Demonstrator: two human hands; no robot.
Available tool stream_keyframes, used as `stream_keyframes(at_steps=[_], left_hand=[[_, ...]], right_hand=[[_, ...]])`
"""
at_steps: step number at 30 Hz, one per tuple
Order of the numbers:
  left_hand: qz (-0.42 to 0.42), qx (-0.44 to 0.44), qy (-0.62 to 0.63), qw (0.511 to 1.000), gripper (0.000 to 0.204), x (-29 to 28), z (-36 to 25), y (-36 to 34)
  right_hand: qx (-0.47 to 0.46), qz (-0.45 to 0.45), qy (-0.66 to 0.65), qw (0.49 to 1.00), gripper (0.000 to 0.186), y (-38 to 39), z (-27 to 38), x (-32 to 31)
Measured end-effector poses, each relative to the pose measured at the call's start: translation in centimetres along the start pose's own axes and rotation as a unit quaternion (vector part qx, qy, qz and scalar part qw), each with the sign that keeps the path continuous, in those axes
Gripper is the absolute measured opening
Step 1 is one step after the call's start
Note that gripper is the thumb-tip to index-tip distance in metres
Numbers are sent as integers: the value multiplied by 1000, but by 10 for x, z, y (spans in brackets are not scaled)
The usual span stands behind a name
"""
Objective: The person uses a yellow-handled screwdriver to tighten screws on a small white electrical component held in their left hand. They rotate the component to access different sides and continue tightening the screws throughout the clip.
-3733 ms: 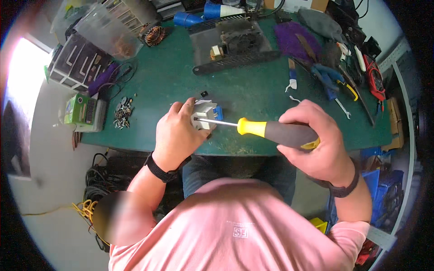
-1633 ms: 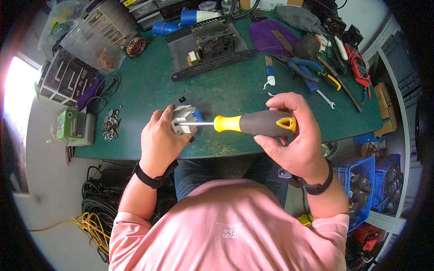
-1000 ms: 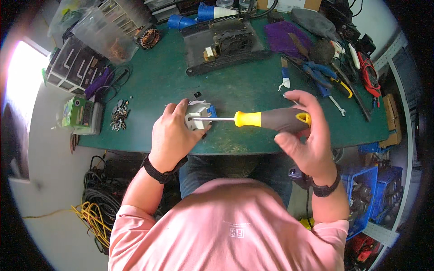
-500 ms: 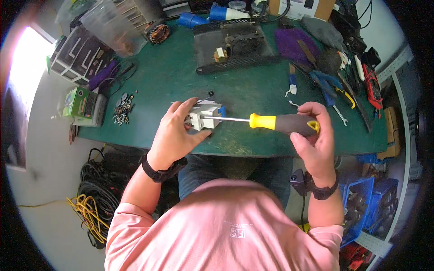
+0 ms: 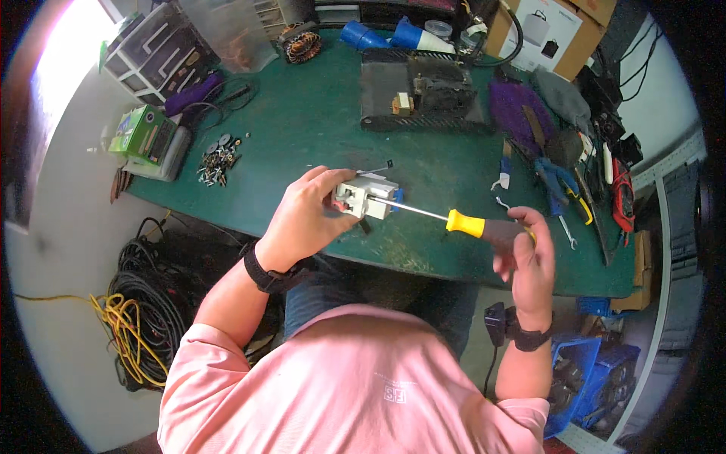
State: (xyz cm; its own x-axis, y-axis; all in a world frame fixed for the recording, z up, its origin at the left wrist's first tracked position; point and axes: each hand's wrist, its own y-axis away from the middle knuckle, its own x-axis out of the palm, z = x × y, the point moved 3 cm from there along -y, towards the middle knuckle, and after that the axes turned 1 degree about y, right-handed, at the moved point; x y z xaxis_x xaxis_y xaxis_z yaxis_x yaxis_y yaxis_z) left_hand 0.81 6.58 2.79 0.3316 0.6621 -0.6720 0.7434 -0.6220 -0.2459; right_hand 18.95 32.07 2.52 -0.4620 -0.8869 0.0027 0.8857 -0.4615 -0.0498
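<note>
- The white block [image 5: 380,186] sits over the near part of the green workbench [image 5: 295,113], boxy and stepped, with slots and a touch of red at its left end and blue at its right.
- The left hand [image 5: 301,216] closes on the block's left end, fingers over the far side and thumb along the near side (part of the block is hidden there).
- The screwdriver [image 5: 464,224], yellow and dark grey, slants in from the block's right; its shaft crosses the block and the tip meets it, though I cannot tell whether it sits in a screw.
- The right hand [image 5: 531,257], right of the block, curls loosely round the butt of the handle, thumb and fingers on opposite sides (the fingers are blurred).
- A small black piece [image 5: 390,163] lies just beyond the block.
- Left of the block are a heap of screws [image 5: 218,162] and, farther out, a green box [image 5: 142,135].
- Well beyond the block lies a black casing [image 5: 386,91].
- Off to its right are a wrench [image 5: 567,231], blue-handled pliers [image 5: 557,180] and a red meter [image 5: 622,198].
</note>
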Motion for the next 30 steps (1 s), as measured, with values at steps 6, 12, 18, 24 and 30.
stream_keyframes(at_steps=[6, 12, 18, 24, 30], left_hand=[[-17, 44, 17, 999, 49, 2, 2, 4], [-32, 57, 12, 998, 47, 1, 4, 10], [-47, 102, -9, 994, 45, -5, 0, 12], [-43, 131, -28, 990, 44, -7, -6, 13], [-50, 109, -35, 992, 44, -6, 3, 16]], right_hand=[[-63, -41, 59, 995, 36, 2, -4, -4], [73, 0, 12, 997, 45, 2, -4, -13], [41, 24, -42, 998, 42, -1, -5, -11], [-68, -42, -8, 997, 48, 2, -11, -10], [109, -8, 12, 994, 52, 2, 1, -8]])
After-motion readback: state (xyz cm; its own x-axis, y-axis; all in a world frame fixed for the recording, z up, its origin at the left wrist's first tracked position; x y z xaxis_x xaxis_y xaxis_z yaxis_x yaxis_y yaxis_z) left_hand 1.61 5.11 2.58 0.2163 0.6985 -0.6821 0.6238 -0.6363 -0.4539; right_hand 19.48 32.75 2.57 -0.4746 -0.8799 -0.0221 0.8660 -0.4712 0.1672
